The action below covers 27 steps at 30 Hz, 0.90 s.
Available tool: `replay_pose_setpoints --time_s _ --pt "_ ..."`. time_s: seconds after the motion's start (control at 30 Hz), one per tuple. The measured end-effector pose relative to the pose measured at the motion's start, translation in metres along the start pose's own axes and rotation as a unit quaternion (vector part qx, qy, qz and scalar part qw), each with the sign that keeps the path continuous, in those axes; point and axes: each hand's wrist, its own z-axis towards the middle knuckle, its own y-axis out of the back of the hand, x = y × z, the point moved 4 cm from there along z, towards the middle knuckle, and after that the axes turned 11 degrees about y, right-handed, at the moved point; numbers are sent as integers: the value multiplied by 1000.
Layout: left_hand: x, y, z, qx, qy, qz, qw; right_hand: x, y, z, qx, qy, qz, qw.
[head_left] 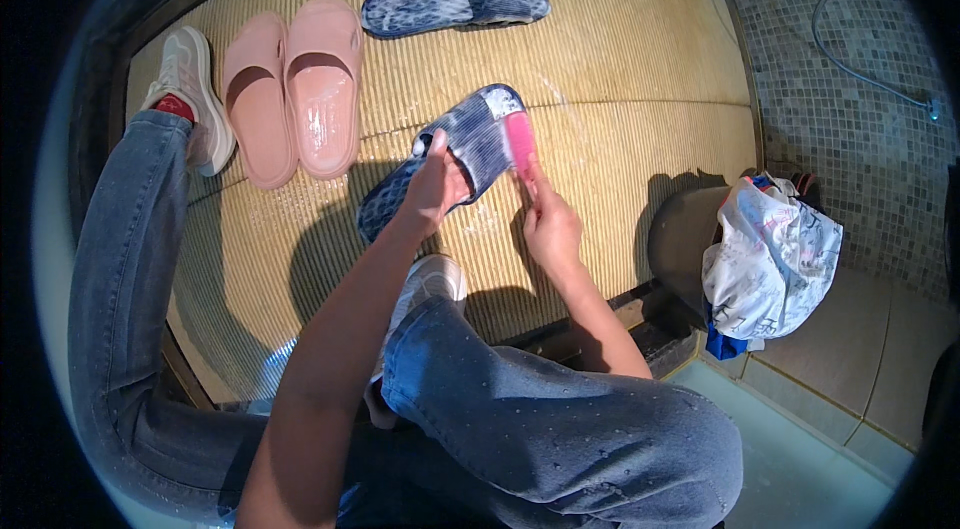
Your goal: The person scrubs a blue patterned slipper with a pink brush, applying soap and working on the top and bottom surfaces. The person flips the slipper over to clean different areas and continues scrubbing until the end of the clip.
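Jeans legs: two, blue denim (580,434), water drops on the right knee.
Sneakers: two, white; one at the left foot (185,79), one at the right (438,279), partly hidden by the denim.
Left hand (430,194): one of two bare hands; thumb over the strap, other fingers mostly out of sight; holding the slipper.
Right hand (553,224): fingers closed on the near end of the brush, index finger laid along it.
Held slipper: one, blue mottled (478,144), ahead of the right sneaker, toe pointing away and rightward; one white foam patch (503,105) near the toe. Cannot tell whether its sole touches the floor.
Brush: one, pink (520,139), against the right side of the strap.
Cloth bundle: one, white with printed marks (770,254), well right of the hands.
Pink slippers: two, side by side (325,119), just right of the left sneaker; wet shine inside one.
Far blue slipper: one (415,7), on its own, lying sideways on the ribbed yellow floor (640,64).
Hose: one, grey (868,87), against mosaic wall tiles.
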Motion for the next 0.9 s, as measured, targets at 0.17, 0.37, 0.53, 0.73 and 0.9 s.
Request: replay_pose_setpoints --time_s 0.17,0.37,0.53,0.73,0.9 --pt "1 0 6 42 -36 -38 998 23 -9 -17 -6 54 16 998" --pt "0 3 2 41 18 -51 998 35 -9 -28 33 70 -25 997" --pt "2 7 4 9 20 -14 1000 -11 -4 -6 -3 -12 -19 1000" --pt "0 4 1 59 -10 -26 998 37 -20 -42 -11 60 55 997" --pt "2 5 2 54 1 -19 998 19 -21 -39 10 61 31 998"
